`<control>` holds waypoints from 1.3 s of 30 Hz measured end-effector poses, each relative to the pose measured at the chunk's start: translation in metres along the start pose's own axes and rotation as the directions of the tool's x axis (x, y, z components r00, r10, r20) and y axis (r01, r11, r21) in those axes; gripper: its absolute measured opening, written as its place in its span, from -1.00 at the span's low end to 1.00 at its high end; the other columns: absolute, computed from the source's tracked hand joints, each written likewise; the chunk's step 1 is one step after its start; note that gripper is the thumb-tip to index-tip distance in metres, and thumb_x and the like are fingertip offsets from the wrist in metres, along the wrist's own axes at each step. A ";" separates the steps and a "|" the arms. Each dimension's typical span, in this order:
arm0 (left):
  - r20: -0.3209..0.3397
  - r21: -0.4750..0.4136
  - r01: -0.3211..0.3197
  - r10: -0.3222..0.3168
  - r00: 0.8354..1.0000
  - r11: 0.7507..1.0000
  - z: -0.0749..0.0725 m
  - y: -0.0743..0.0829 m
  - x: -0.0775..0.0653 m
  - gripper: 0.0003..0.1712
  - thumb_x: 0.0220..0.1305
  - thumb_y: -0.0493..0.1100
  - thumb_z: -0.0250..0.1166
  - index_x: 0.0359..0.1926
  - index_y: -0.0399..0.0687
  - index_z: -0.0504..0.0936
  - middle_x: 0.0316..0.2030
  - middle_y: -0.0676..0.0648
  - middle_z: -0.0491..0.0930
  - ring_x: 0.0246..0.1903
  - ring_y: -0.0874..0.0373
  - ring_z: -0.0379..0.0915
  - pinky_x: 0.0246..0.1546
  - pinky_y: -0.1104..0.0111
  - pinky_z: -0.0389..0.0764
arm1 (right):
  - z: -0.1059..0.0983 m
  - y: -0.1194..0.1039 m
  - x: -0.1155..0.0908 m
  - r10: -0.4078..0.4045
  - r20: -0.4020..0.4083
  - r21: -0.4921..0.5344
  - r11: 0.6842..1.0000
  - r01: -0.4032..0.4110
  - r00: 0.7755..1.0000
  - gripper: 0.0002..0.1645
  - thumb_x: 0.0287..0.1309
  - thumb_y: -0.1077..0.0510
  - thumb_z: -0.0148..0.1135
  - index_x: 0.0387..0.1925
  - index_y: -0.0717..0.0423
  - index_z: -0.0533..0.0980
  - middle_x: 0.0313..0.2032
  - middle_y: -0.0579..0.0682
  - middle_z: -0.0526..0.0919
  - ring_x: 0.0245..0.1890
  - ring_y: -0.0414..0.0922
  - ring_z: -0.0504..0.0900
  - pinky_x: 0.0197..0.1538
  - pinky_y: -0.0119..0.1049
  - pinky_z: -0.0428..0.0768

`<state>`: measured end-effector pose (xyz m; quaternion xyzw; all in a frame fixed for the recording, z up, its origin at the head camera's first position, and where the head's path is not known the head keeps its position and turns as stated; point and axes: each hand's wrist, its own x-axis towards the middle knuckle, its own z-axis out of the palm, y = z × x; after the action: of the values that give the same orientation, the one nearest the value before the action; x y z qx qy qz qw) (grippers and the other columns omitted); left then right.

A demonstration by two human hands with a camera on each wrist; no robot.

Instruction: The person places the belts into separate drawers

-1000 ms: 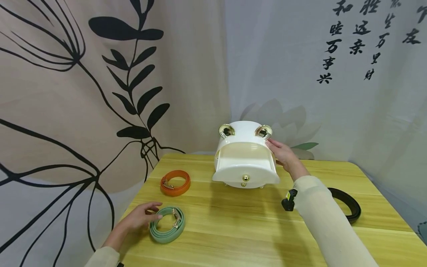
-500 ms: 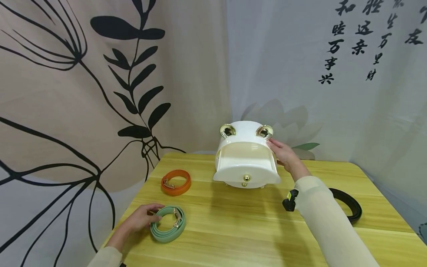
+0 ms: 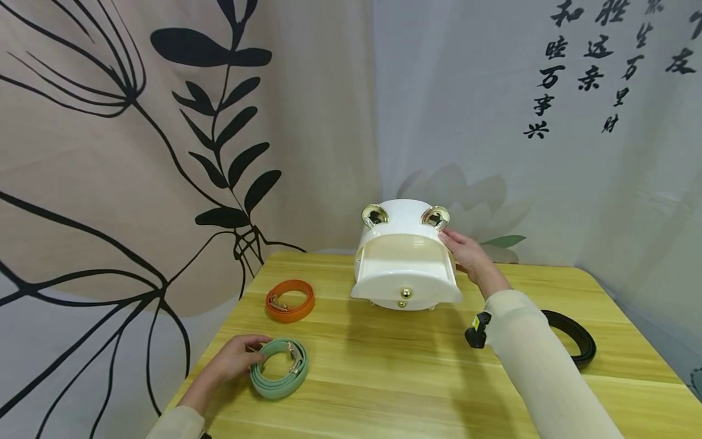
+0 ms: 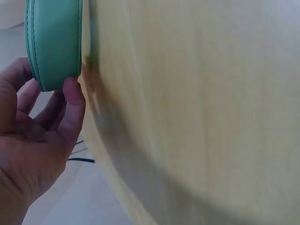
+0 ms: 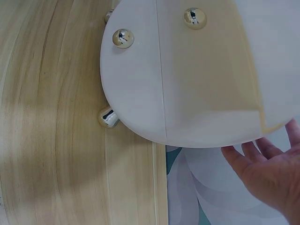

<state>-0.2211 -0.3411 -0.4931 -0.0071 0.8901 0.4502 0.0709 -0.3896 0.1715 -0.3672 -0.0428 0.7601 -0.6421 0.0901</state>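
My left hand point(image 3: 237, 358) pinches the left side of a coiled green belt point(image 3: 273, 388) with gold-coloured metal on its far side. In the left wrist view the thumb lies against the stitched edge of the green belt point(image 4: 55, 42), with fingers on the other side. A white frog-shaped drawer box point(image 3: 406, 214) with gold-ringed eyes stands at the back of the table. Its upper drawer point(image 3: 403, 280) is pulled out. Against the right side of the box rests my right hand point(image 3: 466, 253); in the right wrist view its extended fingertips point(image 5: 232, 154) meet the box's edge.
An orange coiled belt point(image 3: 290, 314) lies behind the green one. To the right, a black coiled belt point(image 3: 581, 338) is partly hidden by my right sleeve point(image 3: 540, 366). The wooden table point(image 3: 384, 384) ends at a printed curtain point(image 3: 323, 122).
My left hand's fingers have closed onto the green belt, and the belt has shifted slightly right. My right hand and the drawer box stay as they were.
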 end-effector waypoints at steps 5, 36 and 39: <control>0.000 -0.038 -0.023 0.023 1.000 0.999 0.000 0.011 -0.001 -0.54 0.20 -0.37 0.29 0.14 -0.37 0.57 -0.20 -0.16 0.57 -0.36 0.05 0.48 -0.52 0.14 0.61 | -0.001 0.000 0.001 0.000 -0.002 0.004 1.000 0.000 1.000 -0.25 0.50 -0.16 -0.07 0.56 -0.06 0.00 0.53 0.10 -0.02 0.50 0.12 -0.04 0.41 0.18 0.11; -0.132 -0.147 -0.121 0.101 0.986 0.982 -0.039 0.159 0.037 -0.50 0.35 -0.31 0.10 0.30 -0.30 0.46 -0.13 -0.28 0.54 -0.47 0.11 0.48 -0.51 0.31 0.61 | 0.000 0.000 0.001 -0.004 0.001 -0.014 1.000 0.004 1.000 -0.24 0.50 -0.17 -0.08 0.56 -0.07 -0.01 0.54 0.09 -0.04 0.50 0.13 -0.04 0.41 0.17 0.12; -0.132 -0.150 -0.125 0.105 0.986 0.981 -0.039 0.175 0.042 -0.52 0.35 -0.30 0.10 0.28 -0.27 0.48 -0.09 -0.32 0.54 -0.46 0.09 0.52 -0.50 0.30 0.63 | 0.000 0.001 0.001 -0.003 -0.001 -0.018 1.000 0.003 1.000 -0.24 0.50 -0.18 -0.08 0.56 -0.07 -0.01 0.54 0.09 -0.05 0.50 0.13 -0.04 0.41 0.16 0.12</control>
<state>-0.2804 -0.2663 -0.3361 0.0109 0.8533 0.5212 -0.0114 -0.3906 0.1718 -0.3678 -0.0443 0.7660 -0.6353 0.0881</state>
